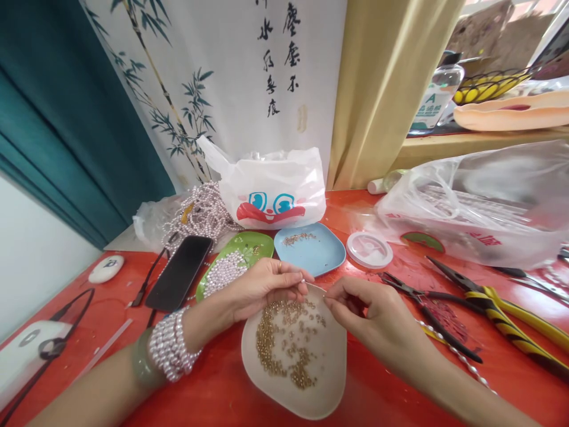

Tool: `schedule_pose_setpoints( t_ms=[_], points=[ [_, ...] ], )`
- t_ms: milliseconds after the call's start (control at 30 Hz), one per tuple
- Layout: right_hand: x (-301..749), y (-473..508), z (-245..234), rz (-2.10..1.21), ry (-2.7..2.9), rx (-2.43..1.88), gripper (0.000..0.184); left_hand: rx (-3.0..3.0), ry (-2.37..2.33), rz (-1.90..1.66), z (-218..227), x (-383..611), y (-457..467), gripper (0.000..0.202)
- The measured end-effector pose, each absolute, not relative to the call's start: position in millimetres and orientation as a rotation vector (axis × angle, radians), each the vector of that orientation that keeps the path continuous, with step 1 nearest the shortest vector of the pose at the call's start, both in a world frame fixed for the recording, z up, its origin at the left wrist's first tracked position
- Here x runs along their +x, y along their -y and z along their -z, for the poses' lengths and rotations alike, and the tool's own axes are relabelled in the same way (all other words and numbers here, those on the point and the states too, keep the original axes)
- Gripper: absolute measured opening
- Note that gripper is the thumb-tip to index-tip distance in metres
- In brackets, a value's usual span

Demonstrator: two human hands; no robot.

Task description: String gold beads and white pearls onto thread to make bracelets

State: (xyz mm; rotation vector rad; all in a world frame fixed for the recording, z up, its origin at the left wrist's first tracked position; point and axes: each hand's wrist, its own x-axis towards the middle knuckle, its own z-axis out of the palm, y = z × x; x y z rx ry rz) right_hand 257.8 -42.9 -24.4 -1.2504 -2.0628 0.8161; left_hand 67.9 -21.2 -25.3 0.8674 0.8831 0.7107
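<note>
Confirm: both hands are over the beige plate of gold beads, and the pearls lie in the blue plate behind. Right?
No. The head view shows the pearls in the green plate; the blue plate holds a few gold bits. The left hand and right hand are over the beige plate of gold beads.

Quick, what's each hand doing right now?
Left hand: pinched shut above the gold beads, contents too small to tell.
Right hand: pinched shut, same.

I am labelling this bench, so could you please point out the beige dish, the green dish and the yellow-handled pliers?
beige dish (313, 398): head view, bare near rim.
green dish (243, 239): head view, bare far end.
yellow-handled pliers (507, 326): head view, striped handle.
</note>
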Motion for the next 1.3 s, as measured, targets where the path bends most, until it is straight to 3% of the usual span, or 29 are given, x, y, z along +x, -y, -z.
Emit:
schedule_pose_setpoints(
  t_ms=[767, 1300],
  points=[
    [258.0, 40.4, 23.0, -1.103, 2.008, -1.321, 0.013, 0.991, -0.936, -0.641, 27.3, 68.6, 21.7, 0.014],
    [257.0, 40.2, 30.0, -1.073, 2.033, -1.211, 0.015, 0.949, -0.876, -0.668, 24.2, 70.6, 22.6, 0.018]
  ],
)
